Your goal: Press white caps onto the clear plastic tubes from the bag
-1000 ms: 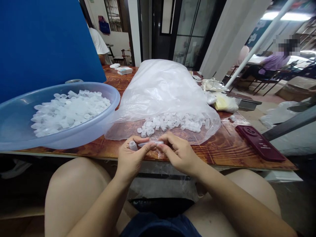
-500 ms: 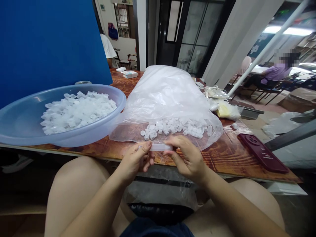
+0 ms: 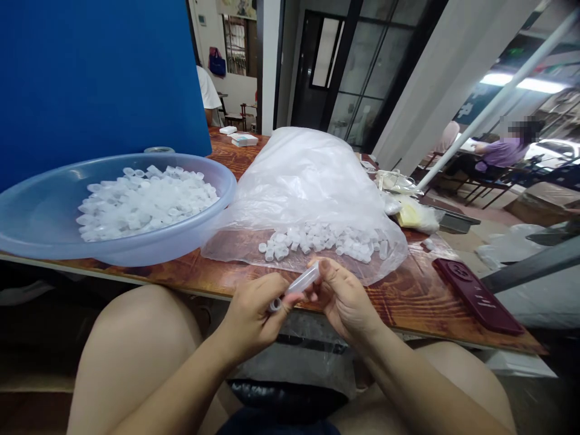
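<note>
A small clear plastic tube (image 3: 302, 282) is held between both hands just in front of the table's near edge, tilted up to the right. My left hand (image 3: 254, 313) pinches its lower end, where a small cap (image 3: 274, 304) sits. My right hand (image 3: 342, 299) grips its upper end with closed fingers. Behind the hands lies a big clear plastic bag (image 3: 308, 187) with several small white caps (image 3: 321, 238) spilled inside its mouth.
A pale blue basin (image 3: 40, 232) heaped with white caps overhangs the wooden table (image 3: 408, 290) at left, before a blue board (image 3: 99, 78). A dark red phone (image 3: 478, 294) lies at right. Other people sit at tables far behind.
The tube lay level between my hands and now tilts, its right end raised. My left hand has dropped a little and closed on the tube's lower end.
</note>
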Tool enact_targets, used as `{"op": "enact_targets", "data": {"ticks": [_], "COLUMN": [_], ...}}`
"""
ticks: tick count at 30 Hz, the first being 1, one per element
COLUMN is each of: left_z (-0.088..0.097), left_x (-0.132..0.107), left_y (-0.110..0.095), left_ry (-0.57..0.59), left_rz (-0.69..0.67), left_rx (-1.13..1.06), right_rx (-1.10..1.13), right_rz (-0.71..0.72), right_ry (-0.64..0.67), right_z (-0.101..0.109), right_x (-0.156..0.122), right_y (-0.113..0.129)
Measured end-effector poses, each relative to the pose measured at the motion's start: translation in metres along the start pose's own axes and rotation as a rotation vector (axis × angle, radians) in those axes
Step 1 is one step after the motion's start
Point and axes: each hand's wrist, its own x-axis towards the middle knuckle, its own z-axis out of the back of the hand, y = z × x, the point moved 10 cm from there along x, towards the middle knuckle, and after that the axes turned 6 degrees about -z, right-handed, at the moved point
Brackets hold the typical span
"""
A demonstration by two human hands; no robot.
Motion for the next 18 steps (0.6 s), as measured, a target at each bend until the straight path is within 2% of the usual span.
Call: {"op": "enact_targets", "data": {"ticks": [3, 6, 8, 10, 11, 13, 16, 17, 18], "left_z": [-0.020, -0.029, -0.019, 0.001, 0.010, 0.021, 0.024, 0.024, 0.023], "left_x": [-0.003, -0.008, -0.008, -0.008, -0.008, -0.010, -0.010, -0.010, -0.011], "left_y": [0.002, 0.011, 0.022, 0.036, 0.043, 0.055, 0.065, 0.068, 0.071], "left_ry": [0.122, 0.196, 0.106, -0.092, -0.194, -0.338, -0.401, -0.407, -0.405], "left_rz": [0.034, 0.179, 0.294, 0.392, 0.436, 0.514, 0.603, 0.631, 0.664], "left_rx": [-0.106, -0.319, -0.522, -0.786, -0.926, -1.160, -1.310, -1.318, -1.311], "right_rx": [0.077, 0.120, 0.093, -0.039, -0.141, -0.379, -0.778, -0.952, -1.021], "right_rz": [0.000, 0.026, 0.062, 0.049, 0.013, -0.103, -0.255, -0.267, -0.278], "right_ry": [0.100, 0.157, 0.188, 0.258, 0.304, 0.382, 0.448, 0.468, 0.472], "right_z": [-0.017, -0.023, -0.022, -0.028, -0.033, -0.041, -0.039, -0.034, -0.028], "right_x": [-0.004, -0.012, -0.019, -0.025, -0.029, -0.033, -0.033, -0.030, -0.025], "right_y": [0.008, 0.024, 0.035, 0.031, 0.019, -0.025, -0.118, -0.148, -0.173]}}
